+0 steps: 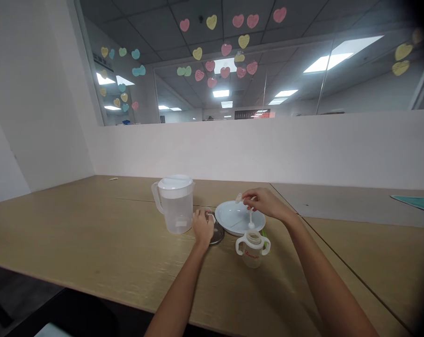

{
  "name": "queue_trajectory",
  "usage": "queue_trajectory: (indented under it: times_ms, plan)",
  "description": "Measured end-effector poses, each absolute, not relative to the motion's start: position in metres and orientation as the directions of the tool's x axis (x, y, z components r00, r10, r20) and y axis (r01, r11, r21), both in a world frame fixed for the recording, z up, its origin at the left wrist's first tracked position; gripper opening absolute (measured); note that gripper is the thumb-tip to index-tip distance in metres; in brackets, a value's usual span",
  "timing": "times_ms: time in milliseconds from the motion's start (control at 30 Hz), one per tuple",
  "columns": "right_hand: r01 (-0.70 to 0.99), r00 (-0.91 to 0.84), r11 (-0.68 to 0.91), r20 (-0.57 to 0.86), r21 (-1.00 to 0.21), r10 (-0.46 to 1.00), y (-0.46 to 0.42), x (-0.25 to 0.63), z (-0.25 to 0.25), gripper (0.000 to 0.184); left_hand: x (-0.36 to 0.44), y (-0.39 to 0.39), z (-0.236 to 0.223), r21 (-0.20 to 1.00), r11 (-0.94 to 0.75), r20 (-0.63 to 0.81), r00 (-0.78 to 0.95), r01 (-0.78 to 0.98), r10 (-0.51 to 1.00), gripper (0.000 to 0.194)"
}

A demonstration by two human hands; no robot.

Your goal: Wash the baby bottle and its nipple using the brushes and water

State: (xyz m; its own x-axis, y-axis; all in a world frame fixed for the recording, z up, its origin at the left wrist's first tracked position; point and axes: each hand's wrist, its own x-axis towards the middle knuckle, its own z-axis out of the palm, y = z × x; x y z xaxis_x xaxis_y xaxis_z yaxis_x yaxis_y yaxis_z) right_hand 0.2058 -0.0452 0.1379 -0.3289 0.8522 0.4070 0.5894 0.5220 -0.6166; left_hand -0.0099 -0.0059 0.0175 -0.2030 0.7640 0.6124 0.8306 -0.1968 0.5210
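On the table (92, 224), the pitcher (177, 210) is standing upright at left, with its white lid on. Your left hand (202, 227) is resting beside it, fingers bending over the dark round thing (217, 233); I cannot tell if they are gripping something. Next, the pale plate (229, 216) is lying flat. Your right hand (261, 202) is closing its fingertips on what seems to be a straw piece (251, 223), and its white end is hanging down above the open mouth of the two-handled cup (252, 255), which is standing upright in front of the plate.
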Motion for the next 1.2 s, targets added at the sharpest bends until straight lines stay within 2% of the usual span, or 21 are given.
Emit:
queue_trajectory:
  times_ms: [300,467,667,833,933,1100,1200]
  plan:
    - [0.641,-0.356,0.522,0.385,-0.563,0.852,-0.07,0.2,0.154,0.022,-0.005,-0.014,0.023,0.504,-0.285,0.69,-0.182,0.815,0.7,0.02]
    - [0.687,-0.429,0.496,0.254,-0.532,0.867,-0.071,0.2,0.152,0.017,-0.005,-0.014,0.022,0.485,-0.316,0.707,-0.152,0.815,0.691,0.018]
    - [0.797,-0.443,0.488,0.206,-0.355,0.873,-0.064,0.202,0.14,0.046,-0.004,-0.016,0.023,0.471,-0.316,0.71,-0.142,0.823,0.69,0.018]
    - [0.859,-0.454,0.457,0.068,-0.232,0.888,-0.065,0.197,0.139,0.03,-0.001,-0.019,0.023,0.446,-0.41,0.78,-0.121,0.795,0.614,0.019]
    - [0.885,-0.409,0.4,0.012,-0.237,0.912,-0.066,0.195,0.14,0.036,0.0,-0.019,0.022,0.403,-0.49,0.838,-0.096,0.773,0.537,0.02]
    - [0.882,-0.35,0.289,-0.107,-0.371,0.931,-0.065,0.192,0.133,0.058,0.003,-0.019,0.02,0.367,-0.554,0.881,-0.088,0.747,0.464,0.02]
    - [0.898,-0.321,0.255,-0.137,-0.358,0.937,-0.063,0.185,0.126,0.063,0.003,-0.019,0.02,0.371,-0.573,0.885,-0.092,0.731,0.456,0.02]
